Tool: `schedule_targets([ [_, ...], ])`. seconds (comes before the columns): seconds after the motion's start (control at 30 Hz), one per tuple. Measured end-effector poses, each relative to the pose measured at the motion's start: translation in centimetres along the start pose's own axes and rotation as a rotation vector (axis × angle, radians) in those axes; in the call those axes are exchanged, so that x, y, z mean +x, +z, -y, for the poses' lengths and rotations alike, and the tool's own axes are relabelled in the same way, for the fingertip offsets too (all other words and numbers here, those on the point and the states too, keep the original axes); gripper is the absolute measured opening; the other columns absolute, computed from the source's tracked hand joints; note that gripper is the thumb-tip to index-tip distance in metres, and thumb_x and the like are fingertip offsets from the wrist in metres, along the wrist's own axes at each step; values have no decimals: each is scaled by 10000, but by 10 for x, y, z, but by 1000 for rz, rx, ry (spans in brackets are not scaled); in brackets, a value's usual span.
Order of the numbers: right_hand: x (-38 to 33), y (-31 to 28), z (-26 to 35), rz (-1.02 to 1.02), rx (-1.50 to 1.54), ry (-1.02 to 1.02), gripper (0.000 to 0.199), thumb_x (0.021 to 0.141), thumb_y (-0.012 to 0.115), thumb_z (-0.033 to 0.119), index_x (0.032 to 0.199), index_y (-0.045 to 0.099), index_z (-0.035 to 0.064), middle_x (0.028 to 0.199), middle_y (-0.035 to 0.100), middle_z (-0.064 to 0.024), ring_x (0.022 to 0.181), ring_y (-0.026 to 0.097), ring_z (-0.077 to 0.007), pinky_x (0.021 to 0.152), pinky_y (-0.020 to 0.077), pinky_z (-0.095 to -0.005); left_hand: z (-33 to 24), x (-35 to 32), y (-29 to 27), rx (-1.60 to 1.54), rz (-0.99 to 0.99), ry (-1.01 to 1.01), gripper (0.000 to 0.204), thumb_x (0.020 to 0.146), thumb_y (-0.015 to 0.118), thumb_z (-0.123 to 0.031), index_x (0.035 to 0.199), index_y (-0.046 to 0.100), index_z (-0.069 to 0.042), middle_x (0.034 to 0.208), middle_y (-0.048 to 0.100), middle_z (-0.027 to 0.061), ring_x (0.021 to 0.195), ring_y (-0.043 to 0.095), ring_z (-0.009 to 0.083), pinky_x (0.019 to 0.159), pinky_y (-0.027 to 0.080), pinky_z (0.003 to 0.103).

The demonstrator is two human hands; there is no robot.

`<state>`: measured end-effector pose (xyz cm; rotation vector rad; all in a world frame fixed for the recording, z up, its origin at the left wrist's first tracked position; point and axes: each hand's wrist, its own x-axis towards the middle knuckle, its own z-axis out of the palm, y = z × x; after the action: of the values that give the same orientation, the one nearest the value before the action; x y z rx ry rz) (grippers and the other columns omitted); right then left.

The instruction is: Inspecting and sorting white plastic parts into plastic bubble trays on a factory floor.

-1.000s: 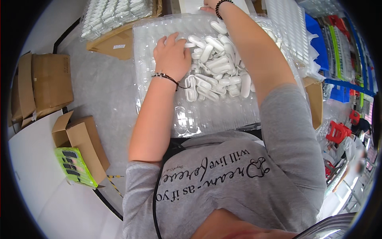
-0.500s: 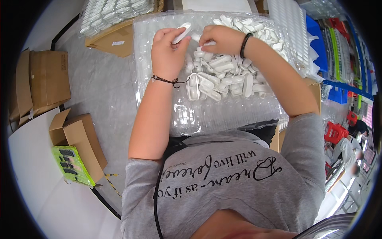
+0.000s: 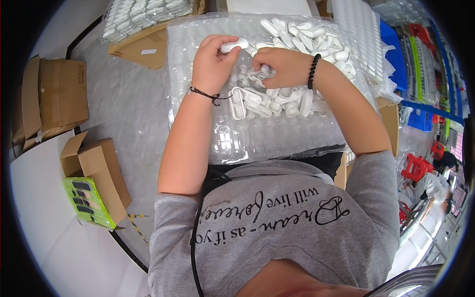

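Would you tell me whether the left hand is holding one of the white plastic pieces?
Yes, the left hand pinches a white plastic piece between thumb and fingers, raised above the clear tray.

Blister tray lies in front of person, w/ loose pile of small plastic pieces on its far-right part. Left hand over tray's far-left area, holding one piece; right hand just right of it, on the pile. Behind tray, far left – filled tray on a cardboard sheet. Stacked trays to the right. Left on floor – folded boxes, open box nearer, card of small parts against it.
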<state>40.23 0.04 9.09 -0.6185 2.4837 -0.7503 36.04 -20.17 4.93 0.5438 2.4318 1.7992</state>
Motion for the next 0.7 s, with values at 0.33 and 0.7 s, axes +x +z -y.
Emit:
schedule_targets([
  [0.33, -35, 2, 9, -425, 444, -27, 275, 818, 549, -79, 1066, 575, 37, 1050, 599, -3, 1026, 557, -96, 820, 469, -253, -11, -5, 1, -270, 177, -4, 256, 841, 670, -1, 1094, 647, -34, 1061, 562, 8, 789, 554, 56, 703, 496, 185],
  [0.7, -42, 18, 17, -741, 989, 162, 124, 839, 653, 1, 957, 616, 16, 908, 643, -27, 778, 606, -81, 717, 493, -207, -20, -13, 6, -673, 387, -201, 194, 886, 608, 18, 1080, 596, 10, 1097, 641, 83, 973, 633, 134, 860, 517, 239],
])
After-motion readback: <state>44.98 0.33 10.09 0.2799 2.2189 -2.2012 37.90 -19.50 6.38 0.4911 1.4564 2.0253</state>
